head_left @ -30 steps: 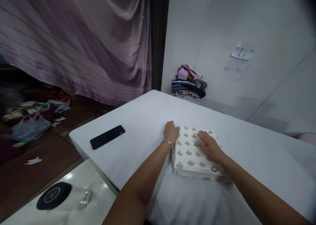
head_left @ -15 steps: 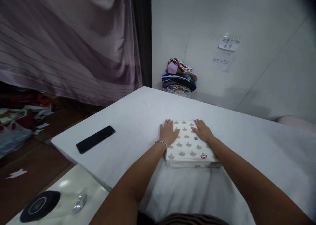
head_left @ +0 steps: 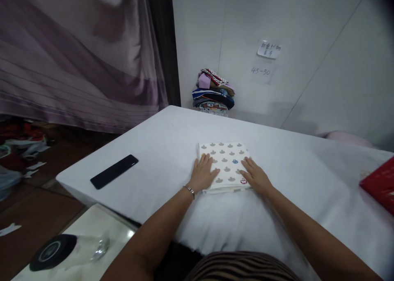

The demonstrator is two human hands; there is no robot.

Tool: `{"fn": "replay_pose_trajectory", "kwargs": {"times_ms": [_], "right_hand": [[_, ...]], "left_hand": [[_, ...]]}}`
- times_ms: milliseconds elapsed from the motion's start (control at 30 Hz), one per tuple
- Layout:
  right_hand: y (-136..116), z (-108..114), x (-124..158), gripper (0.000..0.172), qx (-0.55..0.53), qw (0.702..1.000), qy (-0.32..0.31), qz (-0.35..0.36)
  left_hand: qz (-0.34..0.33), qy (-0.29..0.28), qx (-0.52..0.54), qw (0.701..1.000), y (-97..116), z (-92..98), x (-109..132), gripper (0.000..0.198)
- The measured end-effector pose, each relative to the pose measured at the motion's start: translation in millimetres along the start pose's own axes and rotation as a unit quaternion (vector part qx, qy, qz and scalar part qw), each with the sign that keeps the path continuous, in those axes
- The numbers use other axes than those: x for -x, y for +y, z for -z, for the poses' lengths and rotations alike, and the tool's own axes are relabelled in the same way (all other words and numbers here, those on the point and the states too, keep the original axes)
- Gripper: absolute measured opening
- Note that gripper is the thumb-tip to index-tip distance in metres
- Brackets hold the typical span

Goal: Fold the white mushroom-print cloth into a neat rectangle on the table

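A folded white cloth with grey mushroom-like prints, plus one blue and one red print, lies flat on the white-covered table. My left hand rests on its left edge, fingers stretched out and pointing away from me. On the right edge lies my right hand, fingers also extended, the thumb reaching in over the prints. Both palms press on the cloth without gripping it. A bracelet circles my left wrist.
A black phone lies on the table's left side. Something red sits at the right edge. Folded clothes are stacked by the wall. At lower left, a bottle with a black cap lies on a pale surface.
The cloth has shifted away from me, and my hands have slid back to its near side corners. My view has turned slightly right, bringing the red thing into sight.
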State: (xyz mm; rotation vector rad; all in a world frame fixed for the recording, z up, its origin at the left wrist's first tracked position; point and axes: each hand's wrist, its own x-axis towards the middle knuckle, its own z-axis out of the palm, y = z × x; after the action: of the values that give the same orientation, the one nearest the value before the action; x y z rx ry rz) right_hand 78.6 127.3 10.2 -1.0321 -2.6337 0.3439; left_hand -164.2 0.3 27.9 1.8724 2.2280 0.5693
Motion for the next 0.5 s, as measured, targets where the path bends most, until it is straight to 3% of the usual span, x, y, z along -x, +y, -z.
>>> {"fn": "replay_pose_trajectory", "kwargs": {"times_ms": [133, 267, 400, 500], "right_hand": [[1, 9, 1, 0.055, -0.056, 0.998, 0.017, 0.006], [4, 17, 30, 0.050, -0.061, 0.997, 0.027, 0.034], [7, 16, 58, 0.048, -0.022, 0.997, 0.033, 0.072], [7, 15, 60, 0.044, -0.013, 0.995, 0.056, 0.083]], "left_hand": [[-0.009, 0.013, 0.045, 0.999, -1, 5.9, 1, 0.046], [-0.032, 0.048, 0.098, 0.993, 0, 14.2, 32, 0.038], [-0.076, 0.048, 0.064, 0.994, 0, 16.1, 67, 0.044], [-0.109, 0.054, 0.031, 0.992, -1, 13.1, 72, 0.034]]}}
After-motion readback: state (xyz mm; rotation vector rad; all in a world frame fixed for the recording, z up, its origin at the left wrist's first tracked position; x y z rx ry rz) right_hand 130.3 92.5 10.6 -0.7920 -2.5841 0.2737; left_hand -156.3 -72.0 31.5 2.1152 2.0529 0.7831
